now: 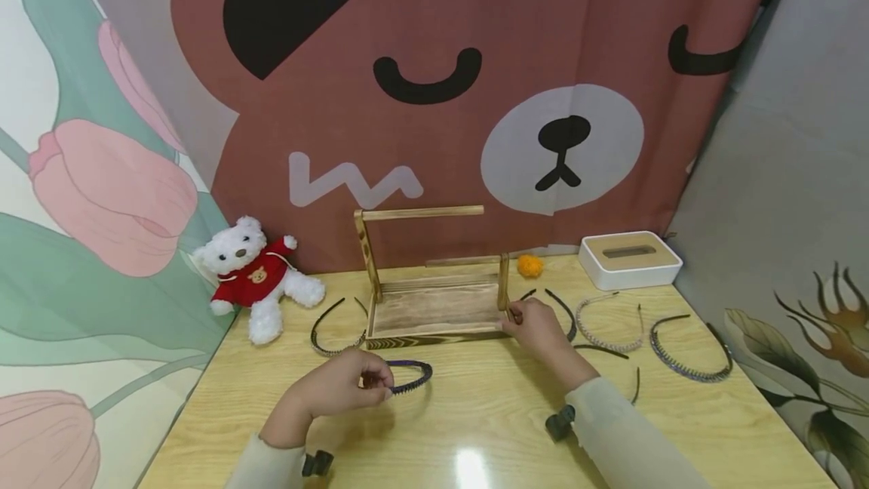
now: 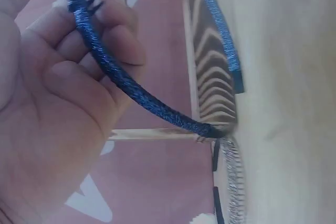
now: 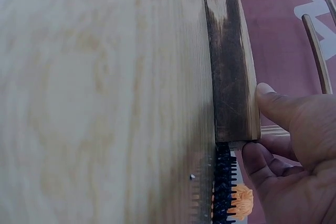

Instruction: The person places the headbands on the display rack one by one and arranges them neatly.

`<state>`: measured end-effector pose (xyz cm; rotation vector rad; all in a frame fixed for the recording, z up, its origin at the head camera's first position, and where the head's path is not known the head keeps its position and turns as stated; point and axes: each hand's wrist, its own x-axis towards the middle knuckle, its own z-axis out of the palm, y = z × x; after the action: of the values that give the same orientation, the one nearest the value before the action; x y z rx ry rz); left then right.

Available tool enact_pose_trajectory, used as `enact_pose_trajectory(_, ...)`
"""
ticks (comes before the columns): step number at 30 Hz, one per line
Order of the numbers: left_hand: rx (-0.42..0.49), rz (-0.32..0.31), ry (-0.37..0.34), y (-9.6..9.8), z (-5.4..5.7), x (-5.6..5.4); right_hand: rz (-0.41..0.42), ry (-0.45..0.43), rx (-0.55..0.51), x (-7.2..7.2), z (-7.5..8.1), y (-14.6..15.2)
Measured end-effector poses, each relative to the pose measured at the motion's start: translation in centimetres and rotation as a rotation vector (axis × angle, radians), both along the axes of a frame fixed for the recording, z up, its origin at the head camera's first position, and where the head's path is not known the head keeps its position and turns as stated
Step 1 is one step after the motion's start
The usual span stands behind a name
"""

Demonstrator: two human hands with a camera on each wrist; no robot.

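Note:
My left hand [image 1: 339,385] holds a dark blue toothed headband [image 1: 425,376] above the table in front of a wooden rack [image 1: 434,339]. In the left wrist view, the shiny headband [image 2: 131,92] curves past the palm, with its toothed part at the fingers. My right hand [image 1: 541,329] grips the rack's front right corner. Seen from the right wrist, the thumb lies against the base's edge and the fingers are at its end. The rack has a flat tray base, an upright at each side and horizontal bars; the upper bar reaches right from the left upright.
Several headbands lie right of the rack, including a grey one [image 1: 692,368] and a pale one [image 1: 607,342]. Another headband [image 1: 319,338] lies at its left. Around the back are a white teddy bear [image 1: 254,278], an orange fluffy ball [image 1: 529,266] and a tissue box [image 1: 631,274].

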<state>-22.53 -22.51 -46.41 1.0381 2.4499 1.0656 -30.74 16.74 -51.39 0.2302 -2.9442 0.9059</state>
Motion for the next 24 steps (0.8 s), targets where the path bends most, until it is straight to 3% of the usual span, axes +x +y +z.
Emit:
enact_pose_trajectory(7, 0.205, 0.085, -0.139, 0.5, 0.6, -0.4, 0.005, -0.016, -0.009, 0.0, -0.2, -0.1)
enact_pose_trajectory(11, 0.407, 0.118, -0.204, 0.6, 0.2, -0.7, 0.003, -0.015, -0.013, 0.0, -0.3, 0.0)
enact_pose_trajectory(14, 0.662, 0.081, -0.297, 0.8, -0.1, -1.0, 0.0, -0.009, -0.015, -0.1, -0.4, 0.0)
enact_pose_trajectory(18, 0.984, -0.003, -0.449, 1.2, 0.5, -1.5, -0.005, -0.001, -0.014, -0.2, -0.4, 0.0)
enact_pose_trajectory(21, 1.115, -0.01, -0.467, 1.6, 1.5, -1.8, -0.004, 0.004, -0.012, -0.2, -0.4, 0.0)
enact_pose_trajectory(24, 1.209, 0.012, -0.44, 2.1, 2.8, -2.2, -0.004, 0.007, -0.012, -0.2, -0.4, 0.1)
